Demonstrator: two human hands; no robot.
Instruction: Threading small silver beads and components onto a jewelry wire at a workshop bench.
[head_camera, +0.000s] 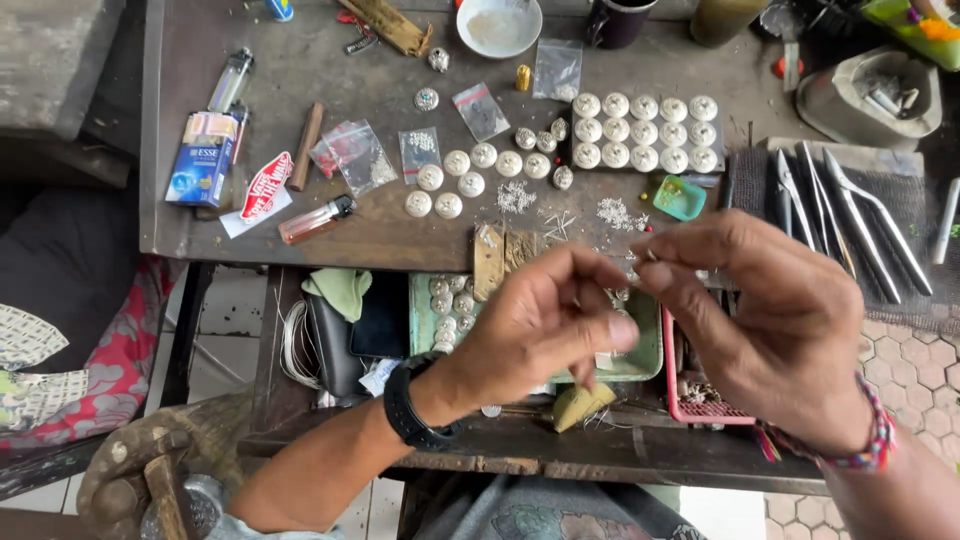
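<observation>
Your left hand (545, 325) and right hand (765, 310) at centre, fingertips pinched together on something too small to identify, shallow green metal tray (648, 352) beneath holding round silver domes (441, 305), small teal dish (680, 197) at 1 o'clock, white ceramic bowl (499, 26) at 12 o'clock

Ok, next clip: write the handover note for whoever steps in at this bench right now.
Left hand: raised over the bench, fingertips pinched together; anything held is too small to see.
Right hand: facing it, fingertips close to the left's, also pinched.
Silver domed pieces: three neat rows on the dark block, a loose cluster to its left, more in the green tray below.
Pliers and tweezers: untouched on the right.
Done or left: cannot tell from this view.
</observation>
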